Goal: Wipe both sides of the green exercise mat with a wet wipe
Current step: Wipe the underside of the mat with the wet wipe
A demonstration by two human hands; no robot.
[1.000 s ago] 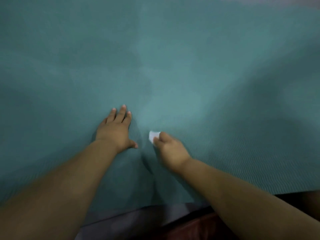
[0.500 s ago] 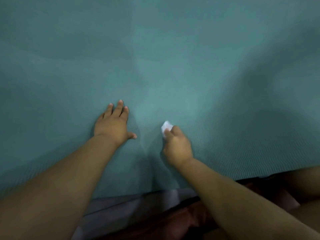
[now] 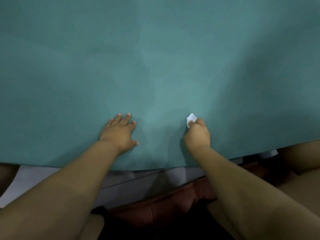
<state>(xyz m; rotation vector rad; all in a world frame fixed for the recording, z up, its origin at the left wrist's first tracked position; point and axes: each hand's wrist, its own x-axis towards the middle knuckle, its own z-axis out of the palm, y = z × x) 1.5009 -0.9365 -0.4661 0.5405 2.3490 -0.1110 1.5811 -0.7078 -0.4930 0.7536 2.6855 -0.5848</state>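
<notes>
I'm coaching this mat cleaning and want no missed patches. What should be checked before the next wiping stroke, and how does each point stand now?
1. Wet wipe held firmly: ok, the right hand pinches it, bunched small.
2. Wipe on the green exercise mat: cannot tell; it sits at the surface, but contact is not clear.
3. Mat steadied: ok, the left hand rests flat on it, fingers spread.
4. Path ahead free: ok, bare mat lies beyond both hands.
5. Wipe still moist: cannot tell.
6. Underside wiped: cannot tell; only one face shows.
</notes>
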